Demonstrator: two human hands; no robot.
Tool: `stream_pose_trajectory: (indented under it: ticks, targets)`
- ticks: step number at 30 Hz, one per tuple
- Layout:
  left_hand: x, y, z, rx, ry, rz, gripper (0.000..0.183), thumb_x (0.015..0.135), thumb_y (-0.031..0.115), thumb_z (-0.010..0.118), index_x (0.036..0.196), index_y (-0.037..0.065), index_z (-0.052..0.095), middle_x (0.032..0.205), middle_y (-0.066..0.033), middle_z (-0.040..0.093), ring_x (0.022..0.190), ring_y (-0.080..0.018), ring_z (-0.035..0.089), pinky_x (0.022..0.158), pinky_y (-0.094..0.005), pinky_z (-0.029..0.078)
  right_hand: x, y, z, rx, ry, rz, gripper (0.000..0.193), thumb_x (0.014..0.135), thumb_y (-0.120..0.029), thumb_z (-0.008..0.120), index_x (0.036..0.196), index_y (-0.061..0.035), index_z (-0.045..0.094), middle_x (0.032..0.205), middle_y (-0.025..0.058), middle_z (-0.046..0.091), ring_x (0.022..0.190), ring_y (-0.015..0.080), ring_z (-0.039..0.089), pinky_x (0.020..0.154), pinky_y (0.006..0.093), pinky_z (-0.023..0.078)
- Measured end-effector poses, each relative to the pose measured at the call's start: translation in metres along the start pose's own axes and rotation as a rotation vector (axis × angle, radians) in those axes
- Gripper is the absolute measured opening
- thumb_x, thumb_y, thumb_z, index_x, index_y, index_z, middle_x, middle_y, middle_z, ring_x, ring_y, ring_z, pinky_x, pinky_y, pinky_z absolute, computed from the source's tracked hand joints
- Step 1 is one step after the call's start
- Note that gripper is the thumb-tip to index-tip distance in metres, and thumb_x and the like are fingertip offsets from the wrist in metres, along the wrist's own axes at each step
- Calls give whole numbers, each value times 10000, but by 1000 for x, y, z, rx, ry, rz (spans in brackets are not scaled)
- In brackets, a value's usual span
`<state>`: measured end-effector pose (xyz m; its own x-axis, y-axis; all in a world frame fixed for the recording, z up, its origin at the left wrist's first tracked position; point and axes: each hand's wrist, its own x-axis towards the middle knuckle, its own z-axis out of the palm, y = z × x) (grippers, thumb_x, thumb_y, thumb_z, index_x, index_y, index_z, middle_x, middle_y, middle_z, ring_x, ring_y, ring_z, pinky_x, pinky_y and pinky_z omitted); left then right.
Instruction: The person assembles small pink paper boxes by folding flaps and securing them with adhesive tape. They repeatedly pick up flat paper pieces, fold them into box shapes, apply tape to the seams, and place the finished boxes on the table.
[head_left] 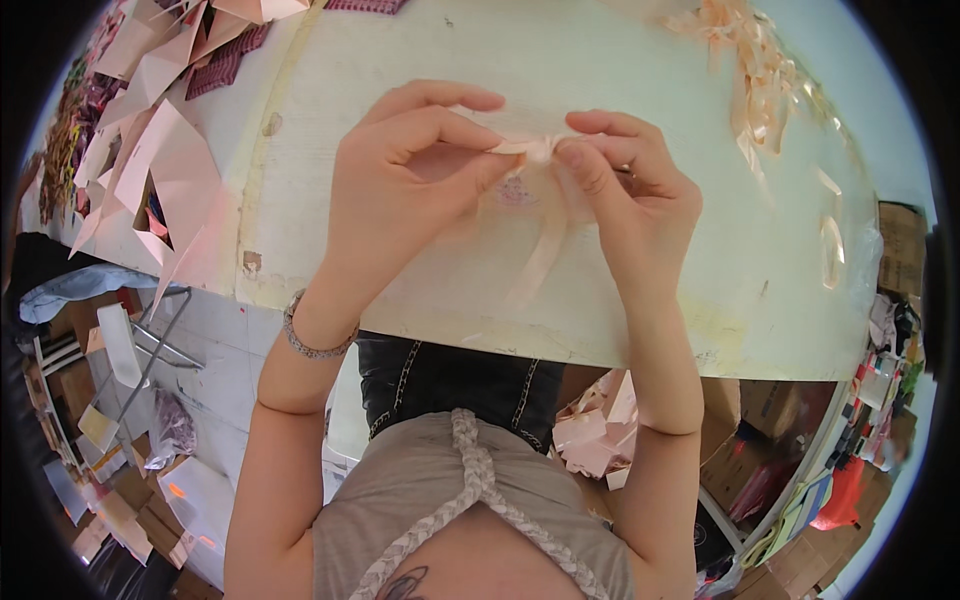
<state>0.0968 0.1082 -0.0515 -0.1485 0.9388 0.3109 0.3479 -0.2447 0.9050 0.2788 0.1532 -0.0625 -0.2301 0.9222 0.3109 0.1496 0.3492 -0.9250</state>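
Pale ribbon (pixel 540 152) pinched above the table (pixel 430 290)

Left hand (pixel 400 175) and right hand (pixel 645 185) face each other, fingertips narrowly gripping the ribbon; pink card pieces (pixel 185 150) crowd the table's left, loose ribbons (pixel 757 95) its far right.

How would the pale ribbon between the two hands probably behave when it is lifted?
The ribbon is probably floppy, since its loose tail curves. It seems light, as the left hand and right hand hold it with only small pinches. It may also slip, because the strip looks thin and smooth.
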Motion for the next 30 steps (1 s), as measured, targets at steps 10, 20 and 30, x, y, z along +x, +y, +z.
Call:
stream_pose_trajectory:
  ticks: [10, 20, 30]
  targets:
    - [-20, -43, -3, -251, 87, 134, 135, 825, -82, 673, 808, 14, 581, 1072, -146, 665, 1208, -327, 552, 947, -402, 484, -7, 29, -5, -167, 287, -323, 79, 844, 5, 679, 816, -23, 610, 887, 73, 683, 659, 106, 562, 584, 229, 458]
    - [-29, -27, -42, 392, -29, 304, 246, 763, 46, 756, 980, 61, 641, 1280, -116, 586, 1335, -289, 424, 1072, -429, 364, -7, 12, -23, -182, -186, -48, 231, 806, -37, 713, 1031, -15, 667, 1023, 99, 706, 879, 186, 646, 791, 292, 510]
    - [-48, -93, -331, 903, 389, -128, 480, 893, 326, 660, 1315, 131, 541, 1328, -91, 513, 1195, -293, 503, 965, -435, 431, 8, -72, -185, -541, -963, 419, 776, 492, -182, 882, 1216, -35, 641, 1141, 140, 679, 1128, 274, 608, 979, 370, 448]
